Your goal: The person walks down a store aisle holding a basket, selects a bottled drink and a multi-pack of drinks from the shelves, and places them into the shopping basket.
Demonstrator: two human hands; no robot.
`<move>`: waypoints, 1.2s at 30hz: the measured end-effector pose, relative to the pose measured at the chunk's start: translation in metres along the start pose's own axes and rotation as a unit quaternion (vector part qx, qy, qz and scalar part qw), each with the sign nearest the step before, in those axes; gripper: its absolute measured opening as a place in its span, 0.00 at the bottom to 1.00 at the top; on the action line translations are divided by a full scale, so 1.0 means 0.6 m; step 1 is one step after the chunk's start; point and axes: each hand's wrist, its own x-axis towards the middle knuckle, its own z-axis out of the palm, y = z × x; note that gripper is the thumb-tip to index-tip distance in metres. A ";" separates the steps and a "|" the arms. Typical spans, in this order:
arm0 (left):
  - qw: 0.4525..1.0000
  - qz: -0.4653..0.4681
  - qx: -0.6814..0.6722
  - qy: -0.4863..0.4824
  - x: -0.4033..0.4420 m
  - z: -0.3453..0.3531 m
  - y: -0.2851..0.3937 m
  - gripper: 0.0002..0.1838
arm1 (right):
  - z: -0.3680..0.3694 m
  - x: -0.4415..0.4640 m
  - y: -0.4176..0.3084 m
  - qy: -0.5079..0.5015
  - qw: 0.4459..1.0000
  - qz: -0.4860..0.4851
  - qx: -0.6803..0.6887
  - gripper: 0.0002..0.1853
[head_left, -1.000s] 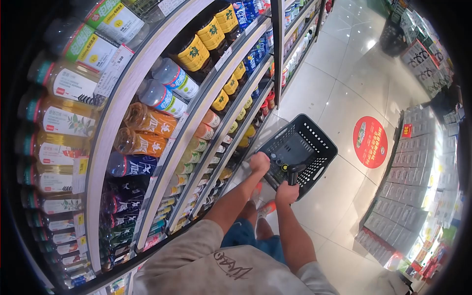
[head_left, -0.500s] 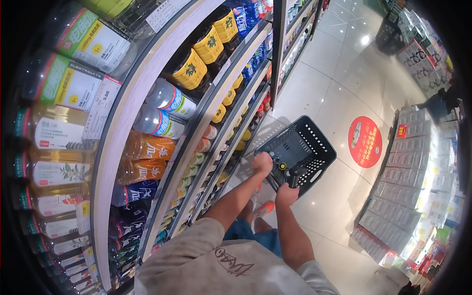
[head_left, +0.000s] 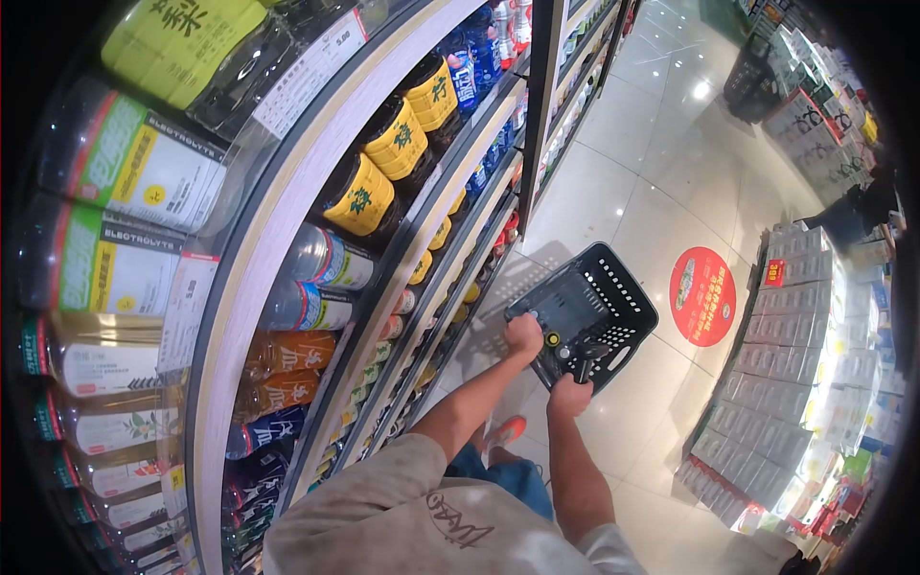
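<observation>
A dark grey shopping basket with perforated walls hangs or stands in front of my body, above the tiled floor. My left hand is closed at the basket's near left edge. At the near right, my right hand is closed around a black handle that rises at the basket's side. Inside the basket, close to my hands, lies a small round item with a yellow ring; its kind is too small to tell. My fingers hide part of the near rim.
Shelves of drinks line my left, with yellow-labelled bottles, clear electrolyte bottles and orange-labelled bottles. Stacked white packs stand on the right. A red round sticker marks the floor; a black basket stands farther off.
The view has moved forward along the aisle, so shelf bottles appear lower and nearer. Both hands still grip the basket, which sits slightly lower and to the right in view.
</observation>
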 end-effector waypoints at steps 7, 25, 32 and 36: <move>0.999 0.019 -0.004 -0.029 0.027 -0.024 0.042 0.03 | 0.008 0.026 -0.040 0.011 1.000 0.012 0.005 0.23; 1.000 -0.003 -0.009 -0.001 0.112 0.001 0.121 0.05 | 0.014 0.092 -0.122 -0.014 1.000 0.009 -0.005 0.27; 1.000 -0.017 -0.023 -0.008 0.132 0.012 0.158 0.03 | 0.008 0.133 -0.152 0.011 1.000 0.006 -0.002 0.21; 0.999 -0.026 -0.030 -0.002 0.146 0.008 0.184 0.04 | 0.012 0.163 -0.167 -0.009 1.000 -0.016 0.000 0.25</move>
